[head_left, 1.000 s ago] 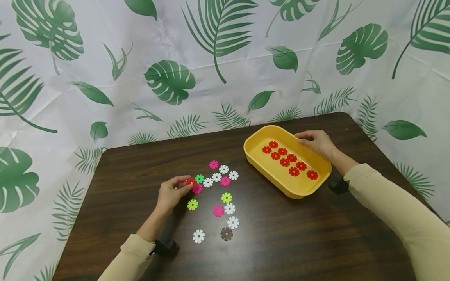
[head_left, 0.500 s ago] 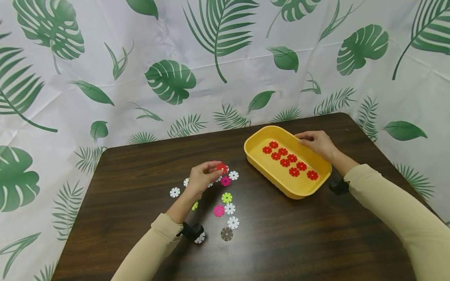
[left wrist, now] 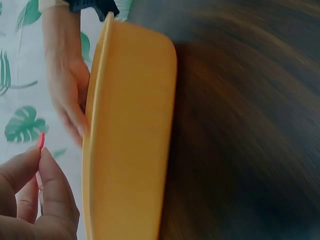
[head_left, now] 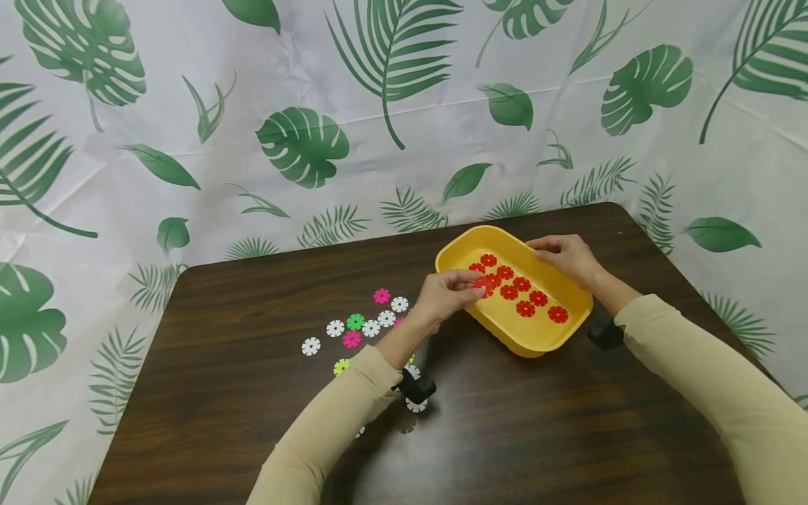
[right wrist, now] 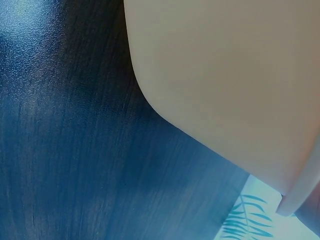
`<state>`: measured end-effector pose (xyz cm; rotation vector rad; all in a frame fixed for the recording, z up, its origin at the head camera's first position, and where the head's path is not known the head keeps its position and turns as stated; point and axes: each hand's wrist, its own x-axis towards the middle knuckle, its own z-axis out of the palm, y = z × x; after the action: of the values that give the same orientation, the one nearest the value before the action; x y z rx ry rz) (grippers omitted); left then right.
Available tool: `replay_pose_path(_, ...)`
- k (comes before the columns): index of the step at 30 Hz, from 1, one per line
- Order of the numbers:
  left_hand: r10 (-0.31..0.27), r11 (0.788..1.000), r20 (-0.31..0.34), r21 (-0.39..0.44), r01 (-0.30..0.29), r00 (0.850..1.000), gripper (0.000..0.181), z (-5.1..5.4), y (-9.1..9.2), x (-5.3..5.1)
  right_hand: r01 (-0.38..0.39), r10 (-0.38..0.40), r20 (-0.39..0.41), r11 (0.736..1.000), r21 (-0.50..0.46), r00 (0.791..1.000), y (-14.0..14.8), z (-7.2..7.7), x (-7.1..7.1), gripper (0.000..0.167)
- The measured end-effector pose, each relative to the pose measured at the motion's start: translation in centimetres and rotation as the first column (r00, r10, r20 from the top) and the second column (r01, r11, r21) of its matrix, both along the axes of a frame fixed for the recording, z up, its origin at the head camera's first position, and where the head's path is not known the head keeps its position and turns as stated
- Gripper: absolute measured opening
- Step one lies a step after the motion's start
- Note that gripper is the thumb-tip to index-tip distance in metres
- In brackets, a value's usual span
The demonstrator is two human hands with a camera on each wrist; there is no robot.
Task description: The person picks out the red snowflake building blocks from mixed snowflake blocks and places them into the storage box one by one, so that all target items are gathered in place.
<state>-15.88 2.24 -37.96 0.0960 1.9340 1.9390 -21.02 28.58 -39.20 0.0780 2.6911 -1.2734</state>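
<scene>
My left hand [head_left: 447, 298] pinches a red notched disc [head_left: 483, 287] between thumb and fingertips, over the near left rim of a yellow plastic bin [head_left: 536, 345]. In the left wrist view the same disc [left wrist: 41, 140] appears edge-on, above the level of the bin's rim. Several red discs [head_left: 525, 308] lie flat in rows on the bin's floor. At the far right side, my right hand [head_left: 570, 261] grips the rim, thumb inside and fingers behind the wall. The right wrist view holds mostly the bin's outer wall [right wrist: 215, 85]; the right hand barely shows there.
Left of the bin, loose discs lie on the dark wood table [head_left: 221, 393]: white [head_left: 311, 346], pink [head_left: 381, 296], green [head_left: 355, 322] and yellow-green [head_left: 341, 367]. My left forearm partly covers several of them. A leaf-print cloth [head_left: 372, 182] hangs behind the table.
My left hand picked up the red disc from among the loose discs and carried it rightward to the bin. The right hand and the bin have stayed in place.
</scene>
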Motion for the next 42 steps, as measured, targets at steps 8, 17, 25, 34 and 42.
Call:
replay_pose_path(8, -0.080, 0.997, 0.066, -0.001, 0.080, 0.995, 0.026, 0.2, 4.4, -0.4, -0.002, 0.002, 0.007, 1.000, 0.008, 1.000, 0.1, -0.1, -0.1, 0.037)
replay_pose_path(17, -0.115, 0.984, 0.048, -0.131, 0.120, 0.992, 0.020, -0.3, 7.2, -0.5, 0.005, -0.005, 0.005, 1.000, -0.003, 1.000, 0.1, 0.0, 0.0, 0.038)
replay_pose_path(25, -0.165, 0.949, 0.028, -0.268, 0.167, 0.986, 0.019, -0.6, 8.5, -0.3, -0.003, 0.003, -0.010, 1.000, -0.006, 1.000, 0.0, 0.1, 0.0, 0.036)
replay_pose_path(34, -0.204, 0.922, 0.118, -0.311, 0.231, 0.972, 0.016, -1.0, 9.5, -0.5, 0.002, -0.002, 0.013, 1.000, 0.000, 1.000, 0.0, 0.1, 0.2, 0.039)
replay_pose_path(42, -0.220, 0.884, 0.105, -0.400, 0.244, 0.970, 0.014, -1.5, 10.3, -0.6, -0.004, 0.004, 0.003, 1.000, 0.015, 1.000, 0.0, 0.0, 0.1, 0.037)
